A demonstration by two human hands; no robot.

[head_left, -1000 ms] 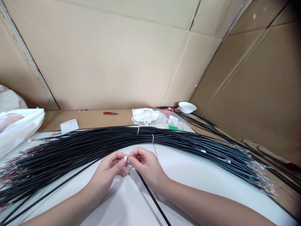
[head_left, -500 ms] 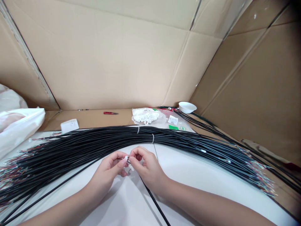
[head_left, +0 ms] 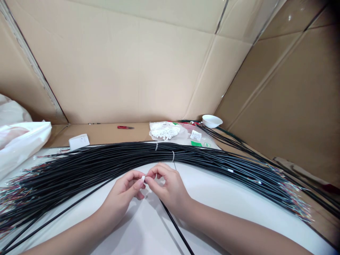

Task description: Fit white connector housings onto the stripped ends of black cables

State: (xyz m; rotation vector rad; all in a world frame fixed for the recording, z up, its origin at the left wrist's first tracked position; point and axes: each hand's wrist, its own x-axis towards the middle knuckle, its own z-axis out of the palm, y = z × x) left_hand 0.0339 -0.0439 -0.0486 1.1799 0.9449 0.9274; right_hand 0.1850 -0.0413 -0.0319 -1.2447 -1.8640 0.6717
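Note:
My left hand [head_left: 129, 186] is closed in a pinch around a small white connector housing [head_left: 143, 178]. Right beside it, the thumb and forefinger of my right hand [head_left: 165, 184] press together on the wire end of a black cable [head_left: 175, 224]; the thin wires are mostly hidden by my fingers. The fingertips of both hands nearly meet at the connector. From beneath my right hand the cable runs down to the bottom edge of the view. Behind my hands lies a thick bundle of black cables [head_left: 127, 154] with bare coloured wire ends.
At the back are a clear bag of white connectors [head_left: 166, 131], red-handled snips [head_left: 125, 127], a white bowl [head_left: 211, 121] and a white card-like piece [head_left: 79, 141]. A white plastic bag [head_left: 23, 141] sits at left. Cardboard walls [head_left: 132, 63] enclose the table.
My right hand has shifted very slightly and its fingertips sit closer against the connector. The thin wires between my hands show less than before. My left hand keeps its pinch.

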